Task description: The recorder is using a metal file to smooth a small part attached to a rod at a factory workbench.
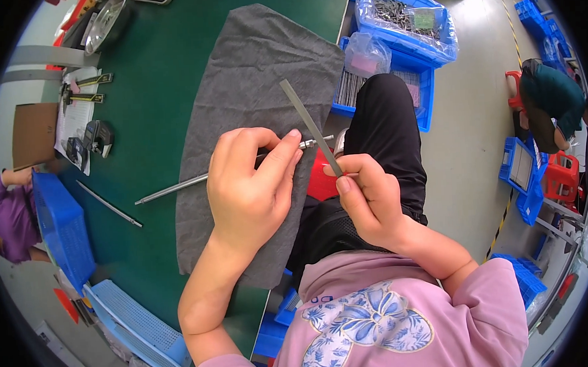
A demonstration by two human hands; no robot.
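Observation:
My left hand [248, 185] is closed round a thin silver metal rod [176, 187], its fingers and thumb pinched near the stepped end. The long part of the rod sticks out to the left over the green table, and its tip shows right of my fingers. In my right hand [370, 196], between thumb and fingers, is a flat grey file [304, 114], tilted up and to the left. The file crosses close to the rod's tip; I cannot tell whether they touch. Beneath my left hand lies a dark grey cloth [237, 74] along the table edge.
Another slim rod [109, 203] lies on the green table [153, 111], near calipers [87, 97]. Blue baskets [63, 223] line the far left, with a person in purple [16, 215] beyond. Blue bins [425, 112] of metal parts stand right of the table; another person [553, 100] bends farther right.

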